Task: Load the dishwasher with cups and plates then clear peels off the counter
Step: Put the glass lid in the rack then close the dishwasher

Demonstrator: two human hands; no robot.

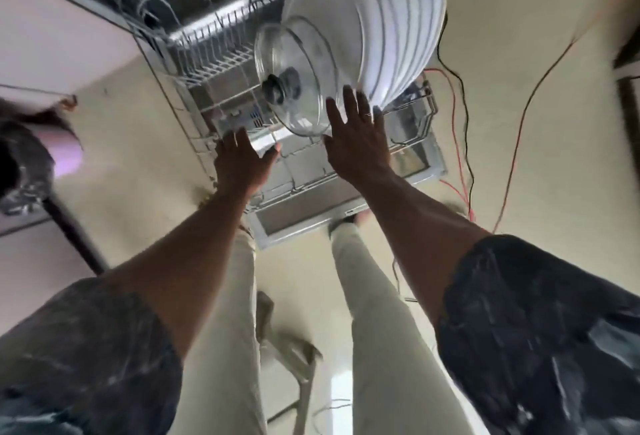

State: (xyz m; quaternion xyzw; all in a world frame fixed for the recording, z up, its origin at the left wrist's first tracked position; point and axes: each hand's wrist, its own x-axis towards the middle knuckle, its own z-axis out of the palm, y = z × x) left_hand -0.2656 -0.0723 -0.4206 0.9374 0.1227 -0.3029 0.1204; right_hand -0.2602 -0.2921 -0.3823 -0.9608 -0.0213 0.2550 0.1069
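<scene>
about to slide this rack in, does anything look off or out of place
The glass lid leans on the front of the white plates in the lower rack, more tilted than they are, so it may not be seated properly. Red and black cables trail loose on the floor right of the rack.

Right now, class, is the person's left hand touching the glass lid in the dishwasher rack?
Apart. In the head view, bare dishwasher rack wire shows between the thumb of the left hand and the lower rim of the glass lid.
</scene>
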